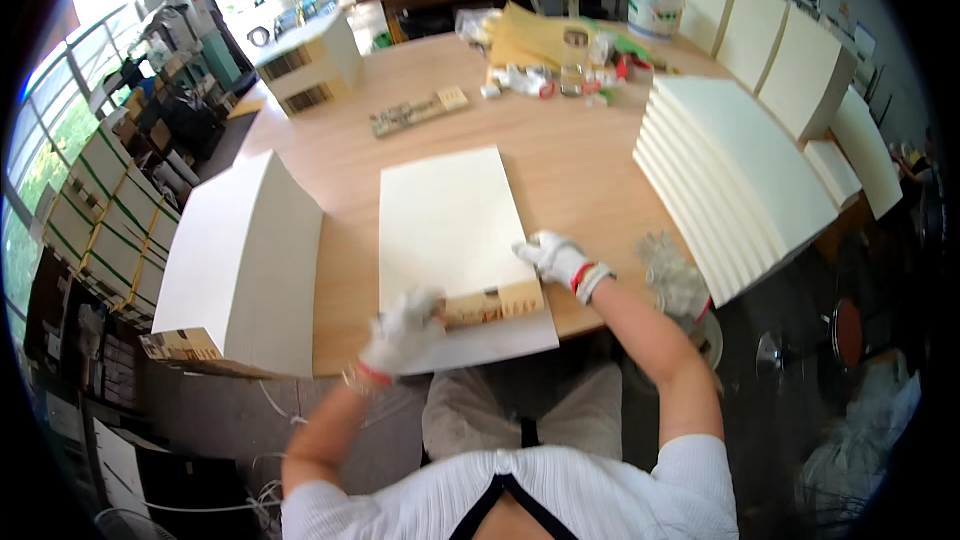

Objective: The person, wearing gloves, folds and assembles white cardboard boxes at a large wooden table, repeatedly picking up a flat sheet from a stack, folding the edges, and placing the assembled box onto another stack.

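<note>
A white rectangular sheet (pixel 450 215) lies on the table in front of me. Across its near end runs a tan printed strip (pixel 495 305), and below that a plain white flap (pixel 490 345) reaches over the table's front edge. My left hand (pixel 403 330), in a white glove, is at the strip's left end; motion smears its fingers, so its grip is unclear. Also gloved in white, my right hand (pixel 555 258) rests at the sheet's right edge, just above the strip, its fingers stretched out toward the sheet.
At left stands a tall white stack (pixel 240 260) with a printed end. Fanned white sheets (pixel 740 170) fill the right side. Farther back are a loose printed strip (pixel 420 112), a boxy stack (pixel 312 60), a white bucket (pixel 652 8) and small clutter. A crumpled glove (pixel 672 275) lies right.
</note>
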A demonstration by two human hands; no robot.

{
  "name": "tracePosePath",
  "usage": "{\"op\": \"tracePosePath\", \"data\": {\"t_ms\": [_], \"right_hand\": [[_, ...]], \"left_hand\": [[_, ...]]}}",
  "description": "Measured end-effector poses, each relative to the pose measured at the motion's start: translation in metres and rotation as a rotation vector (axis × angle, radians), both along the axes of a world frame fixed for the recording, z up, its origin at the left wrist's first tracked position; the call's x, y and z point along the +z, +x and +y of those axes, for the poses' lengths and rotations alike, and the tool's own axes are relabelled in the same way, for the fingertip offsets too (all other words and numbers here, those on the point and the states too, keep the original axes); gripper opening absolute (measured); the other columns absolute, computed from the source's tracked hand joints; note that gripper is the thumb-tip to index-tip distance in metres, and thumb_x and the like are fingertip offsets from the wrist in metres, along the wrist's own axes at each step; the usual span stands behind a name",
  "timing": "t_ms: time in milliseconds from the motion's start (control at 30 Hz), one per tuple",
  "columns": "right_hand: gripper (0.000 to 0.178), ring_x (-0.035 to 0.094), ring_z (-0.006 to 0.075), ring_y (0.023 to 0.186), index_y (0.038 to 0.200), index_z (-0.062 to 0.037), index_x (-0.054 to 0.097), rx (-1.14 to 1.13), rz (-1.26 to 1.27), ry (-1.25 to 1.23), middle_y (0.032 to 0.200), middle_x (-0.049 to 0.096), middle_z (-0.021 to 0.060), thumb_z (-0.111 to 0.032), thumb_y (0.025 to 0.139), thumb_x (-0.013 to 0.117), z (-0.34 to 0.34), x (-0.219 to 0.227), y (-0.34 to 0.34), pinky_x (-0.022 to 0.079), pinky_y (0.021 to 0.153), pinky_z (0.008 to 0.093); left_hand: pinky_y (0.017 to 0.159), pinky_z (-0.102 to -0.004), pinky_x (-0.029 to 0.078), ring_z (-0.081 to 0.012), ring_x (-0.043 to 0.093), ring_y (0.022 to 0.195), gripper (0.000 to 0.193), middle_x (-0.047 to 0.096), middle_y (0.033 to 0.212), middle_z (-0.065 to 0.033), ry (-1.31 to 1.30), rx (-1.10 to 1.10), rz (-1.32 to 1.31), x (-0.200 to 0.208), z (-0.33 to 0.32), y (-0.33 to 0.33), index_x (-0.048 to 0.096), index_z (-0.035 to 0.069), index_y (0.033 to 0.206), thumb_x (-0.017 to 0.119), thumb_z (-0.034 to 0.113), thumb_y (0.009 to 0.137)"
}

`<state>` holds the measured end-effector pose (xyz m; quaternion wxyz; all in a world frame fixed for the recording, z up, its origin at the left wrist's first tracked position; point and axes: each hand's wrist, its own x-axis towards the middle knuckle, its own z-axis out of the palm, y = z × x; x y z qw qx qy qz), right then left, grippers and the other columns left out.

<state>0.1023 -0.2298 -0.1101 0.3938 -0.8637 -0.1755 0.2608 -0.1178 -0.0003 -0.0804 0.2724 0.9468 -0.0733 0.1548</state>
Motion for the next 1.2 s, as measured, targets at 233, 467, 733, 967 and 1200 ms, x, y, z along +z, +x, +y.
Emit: {"op": "tracePosePath", "data": {"t_ms": [233,467,733,967,1200], "right_hand": [[0.031,0.043,0.0078,0.052,0.088,-0.0088,0.062,0.064,0.624,0.470,0.068,0.054,-0.0026,-0.038,0.084,0.070,0.019,0.038,0.000,0.030,0.041,0.0218],[0.036,0.066,0.0185,0.086,0.112,-0.0002,0.059,0.005,0.598,0.870,0.098,0.067,0.0089,-0.029,0.091,0.061,0.075,-0.001,0.076,0.056,0.075,0.0313],[0.040,0.061,0.0181,0.100,0.128,0.0013,0.043,0.170,0.296,1.143,0.115,0.057,0.0103,-0.022,0.096,0.052,0.103,0.072,-0.017,0.053,0.082,0.0304],[0.038,0.058,0.0150,0.104,0.127,-0.0015,0.046,0.483,0.329,1.279,0.115,0.058,0.0061,-0.022,0.096,0.053,0.239,0.165,-0.083,0.050,0.087,0.0302],[0.039,0.057,0.0162,0.056,0.097,0.0005,0.052,0.302,0.107,0.644,0.084,0.060,0.0120,-0.036,0.089,0.063,0.351,0.187,-0.148,0.048,0.048,0.0309]], "left_hand": [[0.048,-0.0261,0.043,-0.0118,0.043,0.048,0.029,0.040,0.055,0.0036,-2.513,0.213,0.572,-0.014,-0.049,-0.013,0.056,0.011,0.075,0.055,0.034,0.093],[0.033,-0.0234,0.023,-0.0076,0.029,0.038,0.027,0.031,0.048,0.0066,-2.051,0.416,0.348,0.001,-0.039,0.009,0.049,0.018,0.070,0.059,0.029,0.092],[0.053,-0.0278,0.051,-0.0165,0.060,0.059,0.047,0.064,0.087,-0.0089,-1.181,0.485,0.152,0.091,-0.002,-0.070,0.054,-0.001,0.114,0.069,0.033,0.086],[0.092,-0.0330,0.048,-0.0263,0.055,0.110,0.078,0.051,0.127,-0.0177,-0.652,0.765,-0.719,0.157,0.067,-0.157,0.029,-0.005,0.141,0.072,0.015,0.080],[0.114,-0.0415,0.017,-0.0368,0.014,0.142,0.082,0.017,0.149,-0.0311,-0.351,1.390,-0.687,0.104,0.195,-0.188,0.020,-0.005,0.145,0.058,0.022,0.078]]}}
